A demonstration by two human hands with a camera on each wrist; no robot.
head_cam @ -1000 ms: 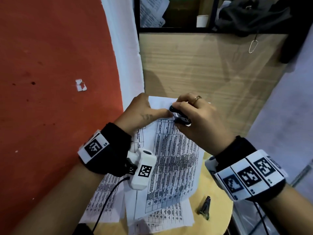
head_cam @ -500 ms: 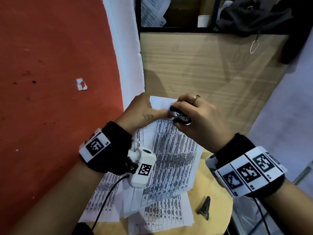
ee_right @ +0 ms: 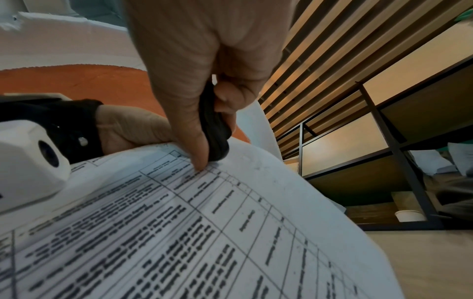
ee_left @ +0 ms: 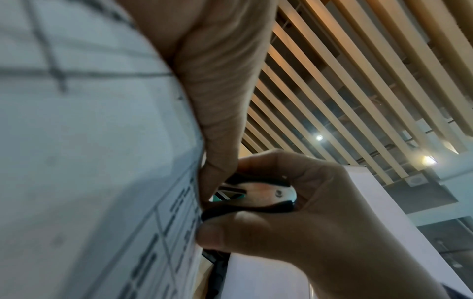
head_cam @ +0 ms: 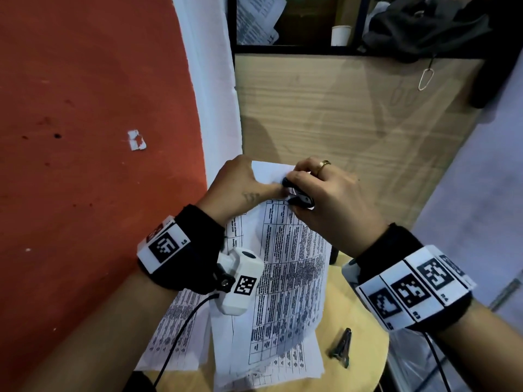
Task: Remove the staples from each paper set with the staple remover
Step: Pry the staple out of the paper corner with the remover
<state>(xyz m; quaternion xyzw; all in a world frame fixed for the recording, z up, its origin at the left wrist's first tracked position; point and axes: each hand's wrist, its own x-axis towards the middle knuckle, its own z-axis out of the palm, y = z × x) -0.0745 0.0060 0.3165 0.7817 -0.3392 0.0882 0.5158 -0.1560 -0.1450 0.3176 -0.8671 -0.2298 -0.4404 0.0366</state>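
The stapled paper set [head_cam: 285, 267] is lifted off the round wooden table [head_cam: 365, 329], its top corner pinched by the left hand [head_cam: 240, 185]. At that corner the right hand [head_cam: 336, 199] squeezes the black staple remover [head_cam: 298, 193] against the sheet. The staple itself is hidden. If the remover pulls sideways, the thin corner would likely tear. The left thumb touches the remover's jaws and could be nipped. Loose sheets [head_cam: 175, 335] lie beneath the set.
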